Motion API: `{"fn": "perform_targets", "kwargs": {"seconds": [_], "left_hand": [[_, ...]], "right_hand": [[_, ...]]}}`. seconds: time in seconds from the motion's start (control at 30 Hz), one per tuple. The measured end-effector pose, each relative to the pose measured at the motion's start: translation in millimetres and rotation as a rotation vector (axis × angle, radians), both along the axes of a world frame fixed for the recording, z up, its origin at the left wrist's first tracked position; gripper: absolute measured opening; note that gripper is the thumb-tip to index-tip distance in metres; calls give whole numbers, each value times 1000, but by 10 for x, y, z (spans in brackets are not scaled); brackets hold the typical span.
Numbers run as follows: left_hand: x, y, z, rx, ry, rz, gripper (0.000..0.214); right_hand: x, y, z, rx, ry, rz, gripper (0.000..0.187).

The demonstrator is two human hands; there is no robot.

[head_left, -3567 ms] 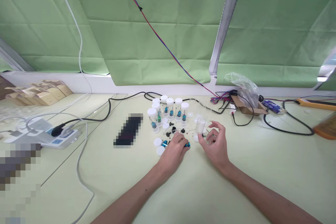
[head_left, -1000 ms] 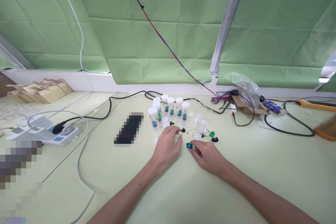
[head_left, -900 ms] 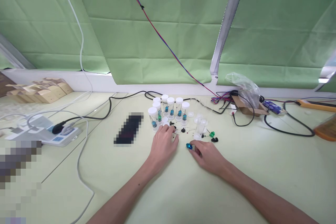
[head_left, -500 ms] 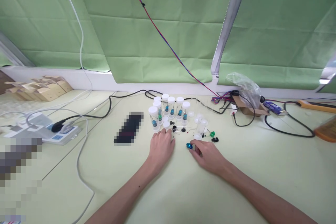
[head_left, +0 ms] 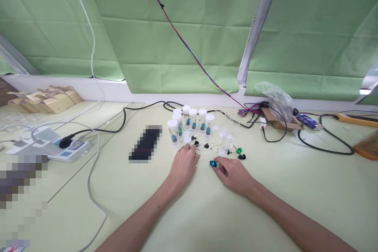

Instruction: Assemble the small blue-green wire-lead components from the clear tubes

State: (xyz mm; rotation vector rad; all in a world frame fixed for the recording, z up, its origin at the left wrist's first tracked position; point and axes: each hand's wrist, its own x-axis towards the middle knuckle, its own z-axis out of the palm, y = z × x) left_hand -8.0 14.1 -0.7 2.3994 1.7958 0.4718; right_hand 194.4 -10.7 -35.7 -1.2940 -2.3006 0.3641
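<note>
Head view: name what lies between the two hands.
In the head view, a blue part lies between left hand and right hand, by the right fingertips.

The window is covered by green fabric blinds (head_left: 183,47), split by a grey metal mullion (head_left: 257,27) above a white sill (head_left: 141,98), and the pale green tabletop (head_left: 295,189) is lit by daylight.

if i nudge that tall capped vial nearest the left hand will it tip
Likely: the vial stands tall and narrow on the table, so a push near its white cap should topple it. It looks light, clear with only a small blue part inside. Once down, its round body may roll.
</note>
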Motion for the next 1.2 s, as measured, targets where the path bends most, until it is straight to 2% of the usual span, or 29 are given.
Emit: {"fn": "perform_targets", "kwargs": {"seconds": [0.43, 0.73, 0.97, 1.2], "left_hand": [[12, 30, -88, 43, -213, -99, 13], [37, 13, -85, -10, -286, -113, 12], [38, -2, -57, 50, -329, -133, 17], [52, 7, -105, 55, -373, -148, 14]], "right_hand": [[-1, 1, 11, -11, 10, 9, 14], [3, 2, 7, -12, 8, 5, 14], [0, 1, 14, -19, 5, 5, 14], [3, 10, 2, -23, 19, 9, 14]]}}
